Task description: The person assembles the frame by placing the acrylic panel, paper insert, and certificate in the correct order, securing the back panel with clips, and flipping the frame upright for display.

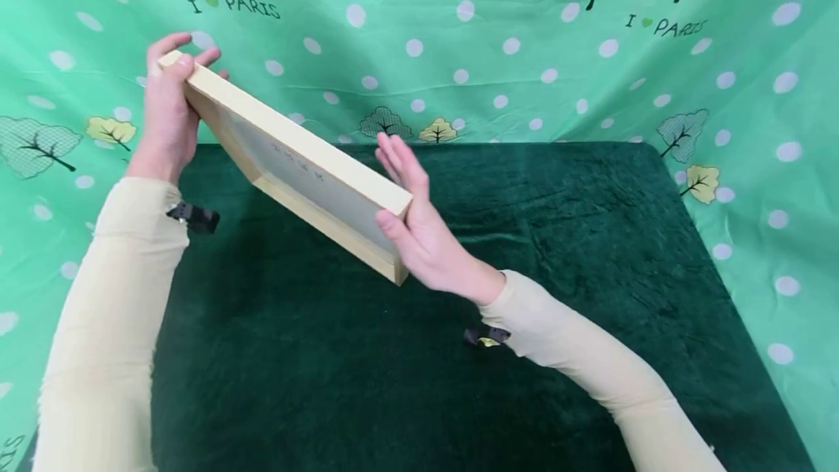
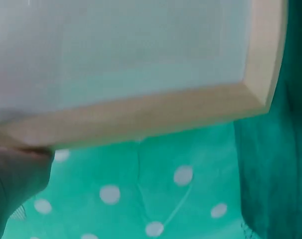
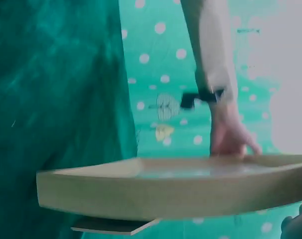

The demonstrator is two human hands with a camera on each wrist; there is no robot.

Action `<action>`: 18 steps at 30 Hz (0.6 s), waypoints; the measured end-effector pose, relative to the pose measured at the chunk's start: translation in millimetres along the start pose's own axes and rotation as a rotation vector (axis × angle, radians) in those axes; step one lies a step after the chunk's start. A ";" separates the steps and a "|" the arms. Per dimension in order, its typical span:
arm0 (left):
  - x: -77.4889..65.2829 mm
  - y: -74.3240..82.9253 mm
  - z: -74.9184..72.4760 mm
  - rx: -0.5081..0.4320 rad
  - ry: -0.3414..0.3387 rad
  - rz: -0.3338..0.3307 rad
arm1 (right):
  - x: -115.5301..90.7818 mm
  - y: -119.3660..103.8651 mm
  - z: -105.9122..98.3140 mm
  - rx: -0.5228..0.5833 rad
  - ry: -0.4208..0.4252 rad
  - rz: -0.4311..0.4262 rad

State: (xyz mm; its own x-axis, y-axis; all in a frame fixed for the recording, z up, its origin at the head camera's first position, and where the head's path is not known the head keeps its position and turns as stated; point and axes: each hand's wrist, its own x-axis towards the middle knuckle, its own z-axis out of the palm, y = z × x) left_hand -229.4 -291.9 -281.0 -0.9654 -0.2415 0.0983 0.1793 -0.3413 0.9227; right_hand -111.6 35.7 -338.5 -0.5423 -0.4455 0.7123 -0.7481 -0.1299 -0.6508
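Note:
A shallow wooden frame (image 1: 288, 126) with a pale grey panel (image 1: 295, 162) is held tilted above the dark green cloth, sloping down to the right. Small dark marks show on the panel, too small to read. At the frame's upper left corner my left hand (image 1: 169, 97) grips it, thumb over the rim and other fingers partly hidden behind. My right hand (image 1: 422, 231) holds the lower right end, its thumb on the near side and its fingers extended past the far side. A thin flat piece (image 3: 116, 226) shows under the frame in the right wrist view; what it is I cannot tell.
Dark green velvety cloth (image 1: 367, 377) covers the tabletop. Behind and at the sides hangs a light green curtain (image 1: 498, 71) with white dots and printed trees. Black wrist cameras sit on the left sleeve (image 1: 111, 297) and right sleeve (image 1: 583, 348).

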 end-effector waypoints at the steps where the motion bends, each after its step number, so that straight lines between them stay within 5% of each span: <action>1: 4.7 3.2 -3.5 -0.022 -0.002 -0.030 | 3.0 -1.3 7.2 -0.017 -0.021 -0.021; 9: 27.8 9.6 -19.3 0.030 -0.206 -0.095 | 18.7 -20.5 59.8 -0.348 -0.122 -0.089; 15: 35.3 0.1 -11.5 0.298 -0.402 -0.153 | 24.8 -39.3 95.8 -0.623 -0.268 -0.011; 18: 34.0 -5.3 -8.1 0.365 -0.456 -0.134 | 23.2 -40.3 107.0 -0.715 -0.301 -0.053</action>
State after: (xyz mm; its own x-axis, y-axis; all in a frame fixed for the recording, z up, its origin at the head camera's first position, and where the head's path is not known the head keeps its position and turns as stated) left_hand -261.6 -305.6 -285.6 -0.9734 0.2242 0.0479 0.0518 0.0116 0.9986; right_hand -53.1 -64.2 -323.9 -0.4481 -0.6896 0.5689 -0.8906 0.3996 -0.2171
